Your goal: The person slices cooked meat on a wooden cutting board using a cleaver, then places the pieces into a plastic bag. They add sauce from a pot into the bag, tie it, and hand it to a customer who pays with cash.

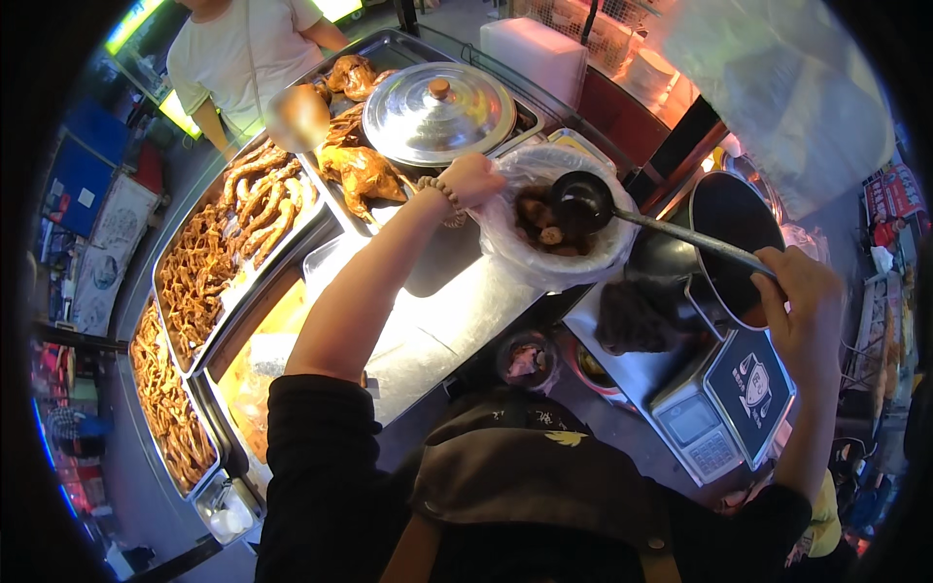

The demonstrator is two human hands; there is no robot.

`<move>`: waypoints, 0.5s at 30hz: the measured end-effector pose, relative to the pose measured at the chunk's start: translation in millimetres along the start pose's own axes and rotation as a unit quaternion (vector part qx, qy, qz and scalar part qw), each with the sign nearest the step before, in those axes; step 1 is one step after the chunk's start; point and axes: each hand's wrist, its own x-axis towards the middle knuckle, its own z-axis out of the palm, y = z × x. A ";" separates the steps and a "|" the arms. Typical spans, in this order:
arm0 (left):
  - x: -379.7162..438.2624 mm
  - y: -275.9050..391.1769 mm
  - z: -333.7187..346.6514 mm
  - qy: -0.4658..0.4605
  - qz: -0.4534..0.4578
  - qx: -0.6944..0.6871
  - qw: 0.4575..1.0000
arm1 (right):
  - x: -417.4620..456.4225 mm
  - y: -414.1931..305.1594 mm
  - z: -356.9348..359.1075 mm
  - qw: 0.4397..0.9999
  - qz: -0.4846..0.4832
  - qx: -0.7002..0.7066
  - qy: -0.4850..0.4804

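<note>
My right hand (805, 295) grips the long metal handle of a ladle (696, 237). The ladle's dark bowl rests at the mouth of a round container lined with a clear plastic bag (503, 240). Inside it, brown chunks of food (543, 226) lie in dark liquid, partly covered by the ladle. With a beaded bracelet on its wrist, my left hand (474, 181) pinches the bag's rim at the left side; its fingertips are partly hidden. To the right, a deep metal pot (740, 248) stands tilted, a dark cloth (634, 321) beside it.
Trays of braised meat (193, 280) line the left. A lidded pan (437, 113) and whole cooked poultry (357, 175) sit at the back. A digital scale (718, 415) stands lower right. Across the stall is a person in a white shirt (233, 58). Clear bags (794, 95) hang upper right.
</note>
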 end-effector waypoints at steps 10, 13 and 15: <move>3.9 -7.2 -5.2 -0.004 0.008 -0.014 1.000 | 18.5 -23.6 14.5 0.994 -0.058 -0.065 0.070; 1.3 -4.2 -8.9 -0.009 -0.002 -0.015 1.000 | 13.8 -18.5 14.2 0.986 -0.083 -0.116 0.089; 1.3 -3.5 -10.2 -0.009 -0.005 -0.008 1.000 | 6.3 -15.2 11.1 0.981 -0.098 -0.144 0.086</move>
